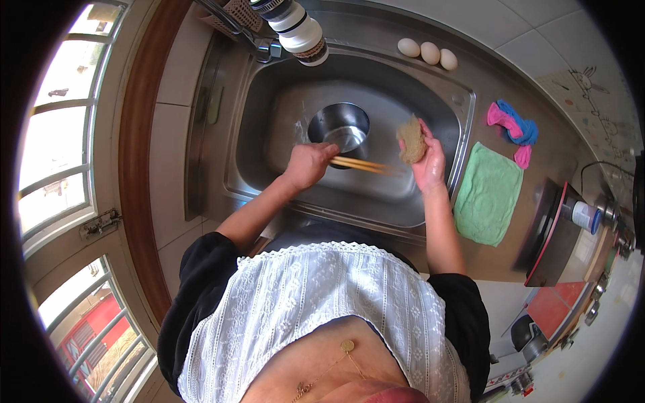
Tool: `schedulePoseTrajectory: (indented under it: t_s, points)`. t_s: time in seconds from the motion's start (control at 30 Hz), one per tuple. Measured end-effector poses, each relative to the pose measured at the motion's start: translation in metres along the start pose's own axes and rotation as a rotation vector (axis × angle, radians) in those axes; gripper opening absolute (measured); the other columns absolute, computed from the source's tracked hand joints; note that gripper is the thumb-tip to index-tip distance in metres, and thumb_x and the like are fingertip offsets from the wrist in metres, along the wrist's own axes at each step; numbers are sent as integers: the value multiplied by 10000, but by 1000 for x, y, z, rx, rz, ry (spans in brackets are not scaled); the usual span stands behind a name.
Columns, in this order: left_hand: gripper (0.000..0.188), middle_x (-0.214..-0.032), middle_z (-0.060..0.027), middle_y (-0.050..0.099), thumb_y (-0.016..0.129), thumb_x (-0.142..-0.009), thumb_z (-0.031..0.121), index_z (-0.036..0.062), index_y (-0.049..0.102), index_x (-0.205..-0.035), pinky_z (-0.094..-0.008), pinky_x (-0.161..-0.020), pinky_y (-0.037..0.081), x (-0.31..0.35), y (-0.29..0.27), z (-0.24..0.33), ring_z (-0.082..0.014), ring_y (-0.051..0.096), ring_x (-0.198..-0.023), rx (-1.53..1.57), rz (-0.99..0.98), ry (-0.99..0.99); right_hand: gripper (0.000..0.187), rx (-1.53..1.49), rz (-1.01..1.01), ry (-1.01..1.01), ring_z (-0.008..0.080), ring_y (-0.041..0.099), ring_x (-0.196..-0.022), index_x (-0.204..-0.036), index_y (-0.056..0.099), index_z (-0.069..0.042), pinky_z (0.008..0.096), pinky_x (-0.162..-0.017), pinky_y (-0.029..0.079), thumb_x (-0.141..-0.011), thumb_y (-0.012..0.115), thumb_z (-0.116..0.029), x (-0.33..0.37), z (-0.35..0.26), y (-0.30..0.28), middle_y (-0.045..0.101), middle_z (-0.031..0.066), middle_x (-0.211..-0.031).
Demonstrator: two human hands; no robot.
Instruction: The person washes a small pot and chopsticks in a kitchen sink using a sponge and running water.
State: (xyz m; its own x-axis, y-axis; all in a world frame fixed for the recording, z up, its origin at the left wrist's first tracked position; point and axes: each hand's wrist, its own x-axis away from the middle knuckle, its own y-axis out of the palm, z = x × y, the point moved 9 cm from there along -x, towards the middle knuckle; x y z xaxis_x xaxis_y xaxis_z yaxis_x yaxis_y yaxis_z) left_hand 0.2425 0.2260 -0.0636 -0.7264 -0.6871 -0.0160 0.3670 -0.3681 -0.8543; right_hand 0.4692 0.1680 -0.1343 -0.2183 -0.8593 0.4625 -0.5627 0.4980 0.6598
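Note:
Over a stainless steel sink [282,87], my left hand [310,164] is closed round one end of a pair of wooden chopsticks [363,164]. Their far ends point right and look smeared by motion. A round metal pot [339,124] stands in the sink just beyond the left hand; part of its near side is hidden by hand and chopsticks. On the right, my right hand [431,164] holds a tan, rough-textured scrubbing sponge [411,140], fingers curled behind it. The right hand looks wet. A gap separates the chopstick tips from the sponge.
A white faucet head [302,37] reaches over the sink's back left. Three eggs [428,52] sit behind the sink. On the right counter lie a green cloth [489,193] and a pink and blue cloth bundle [514,126]. A dark, red-edged appliance [547,228] stands farther right.

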Motion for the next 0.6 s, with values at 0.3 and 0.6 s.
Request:
schedulePoseTrajectory:
  t_s: [0.3, 0.6]
  points:
    - [114, -791, -50, 566, 506, -781, 142, 117, 537, -888, -370, -638, 488, 3, 11, 31, -239, 616, -738, -179, -221, 319, 505, 771, -525, 136, 190, 409, -1269, -1347, 435, -22, 295, -1069, 274, -870, 547, -147, -14, 13, 101, 467, 106, -1352]
    - [131, -792, -45, 549, 515, -784, 168, 121, 528, -905, -368, -642, 485, 4, 16, 20, -225, 610, -713, -236, -214, 373, 480, 995, -177, 546, 120, 540, -515, -1217, 456, -14, 245, -472, 498, -877, 583, -328, -18, 65, 5, 574, 80, -741]
